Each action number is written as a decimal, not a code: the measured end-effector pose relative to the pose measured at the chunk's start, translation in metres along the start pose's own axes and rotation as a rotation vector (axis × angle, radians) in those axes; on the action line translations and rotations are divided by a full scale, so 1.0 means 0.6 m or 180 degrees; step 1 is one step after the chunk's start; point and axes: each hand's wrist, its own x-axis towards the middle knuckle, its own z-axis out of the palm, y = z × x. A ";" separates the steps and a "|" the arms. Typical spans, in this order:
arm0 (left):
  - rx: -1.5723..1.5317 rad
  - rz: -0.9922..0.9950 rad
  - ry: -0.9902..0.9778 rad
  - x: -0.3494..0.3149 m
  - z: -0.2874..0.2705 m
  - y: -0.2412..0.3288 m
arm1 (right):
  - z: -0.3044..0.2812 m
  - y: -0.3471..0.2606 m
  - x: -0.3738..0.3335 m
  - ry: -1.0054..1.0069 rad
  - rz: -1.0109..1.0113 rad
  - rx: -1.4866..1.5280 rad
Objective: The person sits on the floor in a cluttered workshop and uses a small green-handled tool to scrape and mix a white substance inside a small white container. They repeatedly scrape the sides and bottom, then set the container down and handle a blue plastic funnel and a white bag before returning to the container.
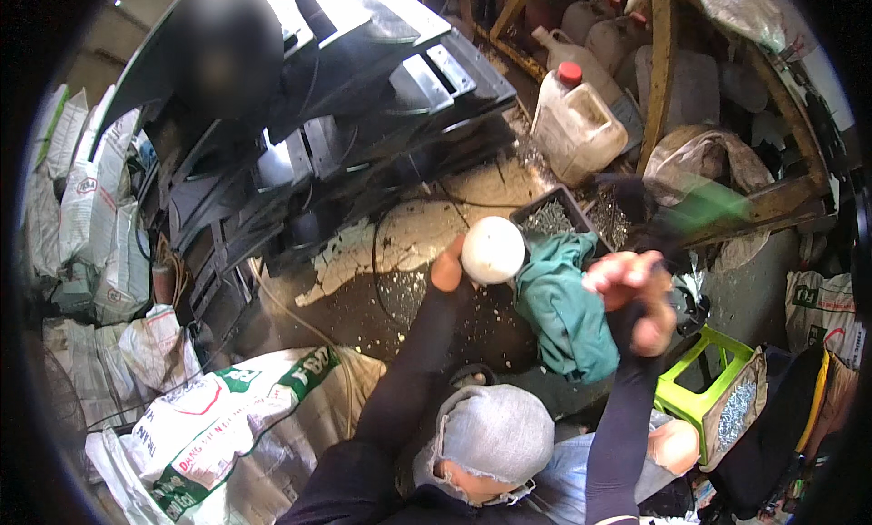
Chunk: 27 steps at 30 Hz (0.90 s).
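Note:
My left hand (447, 266) is at the left edge of a smooth white round piece (493, 250), its fingers mostly hidden behind it; whether the piece is a ball, cap or bowl I cannot tell. My right hand (639, 298) is blurred by motion beside a crumpled teal cloth (568, 312). Past that hand, a green smear (713, 205) and a dark one show something moving, too blurred to name; whether the hand grips it is unclear. Behind the cloth, a dark tray (549, 218) holds many small grey metal pieces, perhaps screws.
Black molded plastic parts (363, 116) are stacked at the far left. Printed sacks (236, 425) lie on the left. A red-capped jug (577, 125) stands at the back beside a wooden frame (661, 80). A lime-green stool (704, 371) is at right. My knees are below.

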 end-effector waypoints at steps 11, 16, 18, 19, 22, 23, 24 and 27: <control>0.1421 0.0464 -0.0174 -0.029 0.063 0.075 | -0.019 0.006 -0.018 0.1055 0.0589 0.1568; 0.0619 -0.0115 0.0114 -0.023 0.067 0.072 | -0.036 0.032 -0.017 0.0956 0.0595 -0.0502; 0.0873 -0.0374 0.0506 -0.027 0.052 0.069 | -0.037 0.035 -0.023 0.0732 0.0192 0.0698; 0.0909 -0.0259 0.0375 -0.032 0.041 0.067 | -0.039 0.038 -0.023 0.0204 0.0375 -0.0863; 0.0265 -0.0080 -0.0179 -0.030 0.014 0.066 | -0.041 0.024 -0.036 0.1333 0.1789 -0.1768; 0.0547 -0.0020 -0.0179 -0.033 0.009 0.070 | -0.043 0.020 -0.038 0.1533 0.1247 -0.1896; 0.0939 0.0119 -0.0241 -0.035 0.008 0.076 | -0.043 0.014 -0.043 0.1029 0.0689 -0.0448; 0.2787 0.0541 -0.0027 -0.041 0.026 0.093 | -0.050 0.016 -0.040 0.0680 0.0821 -0.1068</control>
